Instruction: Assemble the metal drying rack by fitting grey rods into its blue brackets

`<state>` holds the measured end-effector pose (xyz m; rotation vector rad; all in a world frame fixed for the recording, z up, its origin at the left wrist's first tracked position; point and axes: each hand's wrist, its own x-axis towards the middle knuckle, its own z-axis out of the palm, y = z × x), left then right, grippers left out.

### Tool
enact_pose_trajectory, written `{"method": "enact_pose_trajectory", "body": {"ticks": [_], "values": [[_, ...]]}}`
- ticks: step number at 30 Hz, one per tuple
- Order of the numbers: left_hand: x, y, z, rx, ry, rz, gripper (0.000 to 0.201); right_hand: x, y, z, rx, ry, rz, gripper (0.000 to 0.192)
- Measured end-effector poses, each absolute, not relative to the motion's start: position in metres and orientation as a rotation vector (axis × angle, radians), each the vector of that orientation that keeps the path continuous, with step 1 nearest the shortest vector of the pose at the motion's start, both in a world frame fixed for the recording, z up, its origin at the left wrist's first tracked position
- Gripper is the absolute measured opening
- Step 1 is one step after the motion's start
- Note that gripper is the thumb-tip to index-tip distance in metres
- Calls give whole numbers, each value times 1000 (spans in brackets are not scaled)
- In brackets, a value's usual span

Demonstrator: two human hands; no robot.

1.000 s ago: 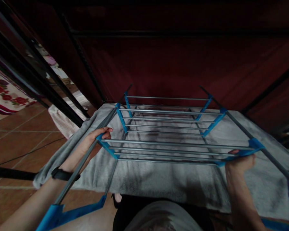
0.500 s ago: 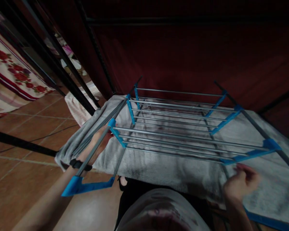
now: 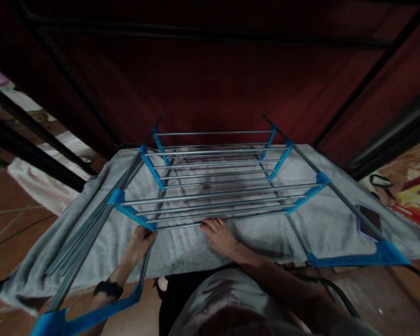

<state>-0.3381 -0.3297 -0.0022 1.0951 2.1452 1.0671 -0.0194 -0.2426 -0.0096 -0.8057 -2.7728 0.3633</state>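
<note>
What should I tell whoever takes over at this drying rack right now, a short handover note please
Left hand: gripping the near blue bracket of the drying rack.
Right hand: fingers resting on the nearest rail, not closed round it.
Grey towel: lies spread under the rails, draping both sides.
Rails themselves are bare; a phone sits on the towel's right side.
</note>
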Motion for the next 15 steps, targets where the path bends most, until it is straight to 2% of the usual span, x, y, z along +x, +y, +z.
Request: {"method": "enact_pose_trajectory", "body": {"ticks": [5,8,15], "values": [[-346,-320,-13,1233,2225,926,21,-62,-235,1,-848,-2871,278,44],[-344,-318,-10,1282,2260,847,19,-78,-230,5,-875,-2922,360,40],[-324,-324,5,1282,2178,980,21,-79,-224,10,-858,-2984,525,48]]}}
